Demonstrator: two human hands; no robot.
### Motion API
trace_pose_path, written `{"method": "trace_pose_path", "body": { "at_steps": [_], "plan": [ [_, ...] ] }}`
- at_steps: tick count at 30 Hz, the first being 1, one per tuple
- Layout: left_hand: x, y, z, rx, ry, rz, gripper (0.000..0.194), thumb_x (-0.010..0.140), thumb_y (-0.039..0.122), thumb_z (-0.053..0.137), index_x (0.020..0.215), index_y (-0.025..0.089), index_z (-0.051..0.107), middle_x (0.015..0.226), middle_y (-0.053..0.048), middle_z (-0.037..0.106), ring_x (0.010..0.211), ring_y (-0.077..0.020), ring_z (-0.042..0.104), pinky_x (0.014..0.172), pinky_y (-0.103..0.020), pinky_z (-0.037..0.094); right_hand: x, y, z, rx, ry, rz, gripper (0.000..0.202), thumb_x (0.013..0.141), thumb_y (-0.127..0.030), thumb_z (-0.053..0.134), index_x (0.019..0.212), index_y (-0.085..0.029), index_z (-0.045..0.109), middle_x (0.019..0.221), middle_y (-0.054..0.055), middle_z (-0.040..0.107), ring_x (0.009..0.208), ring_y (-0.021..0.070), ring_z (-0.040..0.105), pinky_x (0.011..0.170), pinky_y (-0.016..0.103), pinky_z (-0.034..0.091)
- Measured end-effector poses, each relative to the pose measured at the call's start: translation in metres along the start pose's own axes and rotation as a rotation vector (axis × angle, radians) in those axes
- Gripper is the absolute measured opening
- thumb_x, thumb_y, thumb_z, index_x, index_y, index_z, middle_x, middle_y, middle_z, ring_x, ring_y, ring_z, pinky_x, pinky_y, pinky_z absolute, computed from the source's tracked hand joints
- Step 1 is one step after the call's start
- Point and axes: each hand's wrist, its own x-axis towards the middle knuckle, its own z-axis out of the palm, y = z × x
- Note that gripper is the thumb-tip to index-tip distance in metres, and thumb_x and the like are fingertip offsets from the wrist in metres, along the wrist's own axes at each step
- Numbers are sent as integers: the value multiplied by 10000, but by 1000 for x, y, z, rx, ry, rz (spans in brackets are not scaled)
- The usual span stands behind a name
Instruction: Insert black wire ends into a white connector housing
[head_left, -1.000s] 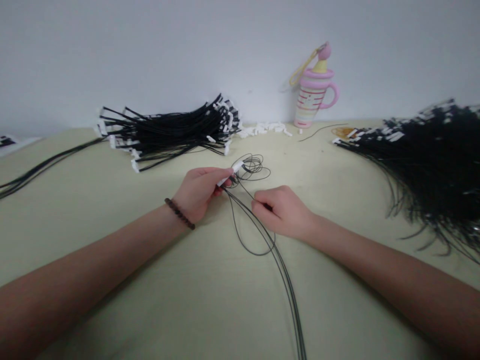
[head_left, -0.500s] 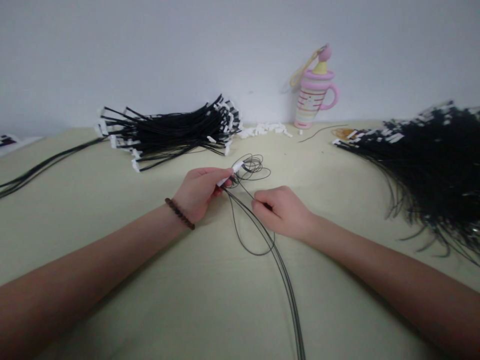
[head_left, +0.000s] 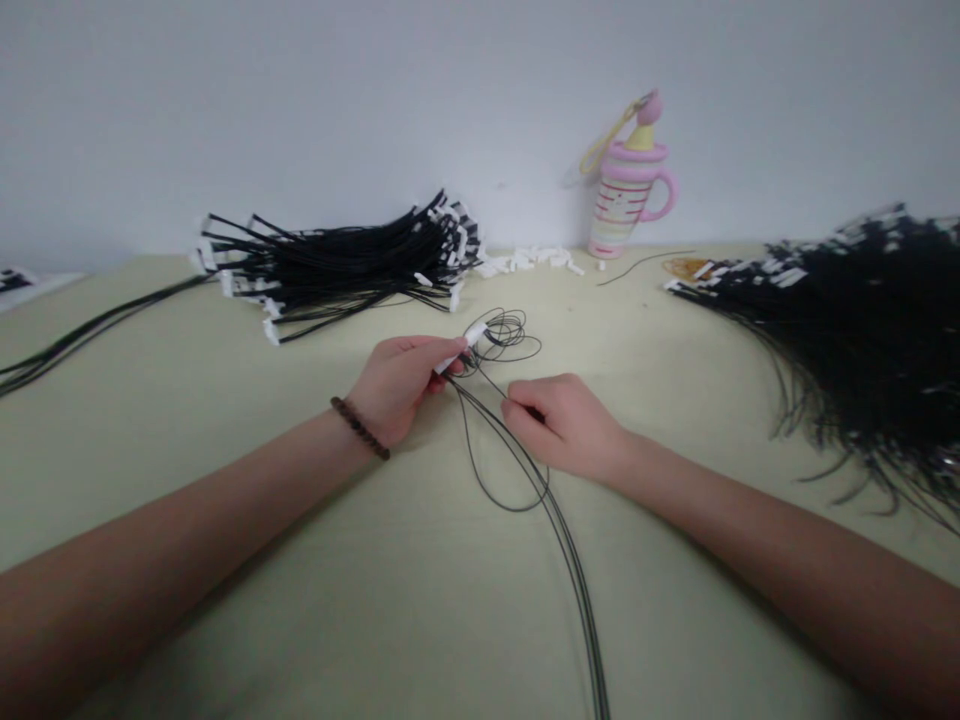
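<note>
Between the thumb and fingers of my left hand (head_left: pixel 409 385) is a white plastic connector (head_left: pixel 474 334), tilted up to the right. Several thin black wires (head_left: pixel 571 560) run from it and curve down to the table's near edge. My right hand (head_left: pixel 566 425) is closed in a pinch on one thin black wire (head_left: pixel 491 380) that leads back to the connector. A loop of this wire (head_left: pixel 495 503) hangs below, between the hands. Just beyond the connector lies a loose tangle of thin wire (head_left: pixel 517 335). The right fingertips are partly hidden.
A pile of black cables with white connectors (head_left: pixel 337 255) lies at the back left. Small white connectors (head_left: pixel 532 260) are scattered by the wall. A pink striped cup (head_left: pixel 622 205) stands behind them. A large heap of black wires (head_left: pixel 877 340) covers the right side.
</note>
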Motion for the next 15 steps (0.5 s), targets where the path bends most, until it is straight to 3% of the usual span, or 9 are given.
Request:
{"method": "trace_pose_path", "body": {
  "at_steps": [3, 9, 12, 15],
  "plan": [
    [1, -1, -1, 4, 7, 9, 119, 629, 264, 685, 605, 150, 659, 577, -4, 565, 528, -81, 455, 432, -182, 294, 0, 1, 1, 9, 66, -32, 251, 838, -203, 416, 593, -157, 391, 544, -39, 383, 513, 60, 366, 526, 203, 258],
    [-6, -2, 3, 21, 13, 22, 149, 618, 298, 702, 575, 158, 675, 570, -13, 580, 520, -92, 450, 437, -210, 288, 1, 2, 5, 26, 285, -76, 200, 865, -216, 446, 794, -128, 611, 679, 14, 546, 633, 94, 490, 610, 203, 359],
    [-13, -3, 7, 5, 15, 27, 144, 624, 308, 703, 589, 169, 686, 587, -14, 598, 537, -99, 465, 459, -214, 305, 2, 2, 8, 47, 358, -64, 169, 850, -205, 490, 889, -132, 638, 714, 15, 590, 617, 88, 505, 600, 193, 375],
    [-19, -4, 11, -18, 35, 27, 164, 629, 327, 705, 586, 171, 680, 596, -15, 603, 560, -104, 482, 484, -214, 326, 2, 2, 10, 35, 365, -63, 127, 826, -190, 524, 866, -148, 637, 717, 4, 604, 601, 85, 508, 589, 191, 375]
  ]
}}
